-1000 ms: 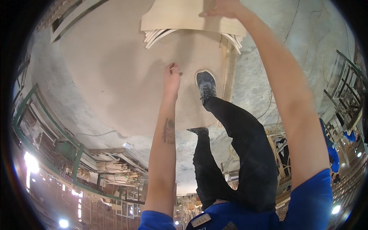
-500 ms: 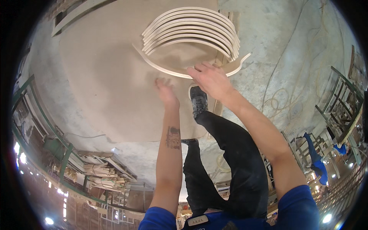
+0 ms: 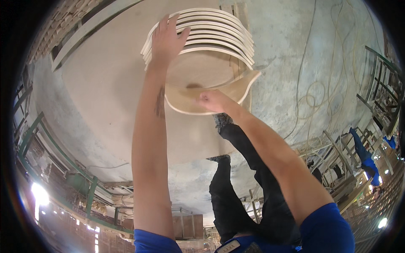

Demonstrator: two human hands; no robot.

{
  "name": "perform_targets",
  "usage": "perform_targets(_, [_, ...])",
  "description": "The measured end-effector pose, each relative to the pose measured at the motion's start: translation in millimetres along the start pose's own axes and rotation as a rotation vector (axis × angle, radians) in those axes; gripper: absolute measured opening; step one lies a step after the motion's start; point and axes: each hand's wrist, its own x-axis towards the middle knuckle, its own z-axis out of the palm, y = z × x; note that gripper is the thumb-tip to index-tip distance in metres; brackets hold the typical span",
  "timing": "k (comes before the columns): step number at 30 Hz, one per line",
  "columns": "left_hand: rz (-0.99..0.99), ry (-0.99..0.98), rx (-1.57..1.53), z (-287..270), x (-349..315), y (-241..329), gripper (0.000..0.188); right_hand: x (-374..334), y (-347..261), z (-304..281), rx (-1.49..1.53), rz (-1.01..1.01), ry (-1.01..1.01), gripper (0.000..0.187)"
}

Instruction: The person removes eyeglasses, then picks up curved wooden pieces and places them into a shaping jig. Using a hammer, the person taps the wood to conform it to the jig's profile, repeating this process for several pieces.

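My left hand [image 3: 166, 42] lies open, fingers spread, on the left side of a stack of several curved pale plywood panels [image 3: 211, 36]. Nearer to me is a separate curved panel [image 3: 179, 96], tilted so that its tan inner face shows, with its hollow facing the stack. Over this inner face is my right hand [image 3: 213, 101], its fingers curled and slightly blurred. What those fingers hold, if anything, is hidden.
A brown sheet [image 3: 105, 97] covers the floor under the panels. Loose cable [image 3: 312, 95] coils on the concrete at right. My shoe [image 3: 221, 121] is close to the single panel. Another person in blue [image 3: 368, 164] is far right, among wooden frames.
My left hand has moved forward from above the sheet onto the stack. The single panel has tilted, exposing its inner face, and my right hand has come nearer to me from its rim.
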Motion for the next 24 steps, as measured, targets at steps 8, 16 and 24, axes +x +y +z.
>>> perform_targets(8, [-0.131,-0.210,0.027,41,76,-11,0.058,83,3,-35,2.004,-0.017,0.620,0.055])
perform_targets(16, [-0.110,-0.701,0.146,42,89,-85,0.056,120,-38,-34,2.446,-0.568,0.716,0.051])
perform_targets(24, [-0.432,-0.780,-1.205,94,31,-41,0.062,120,15,-62,2.417,-0.636,0.611,0.064])
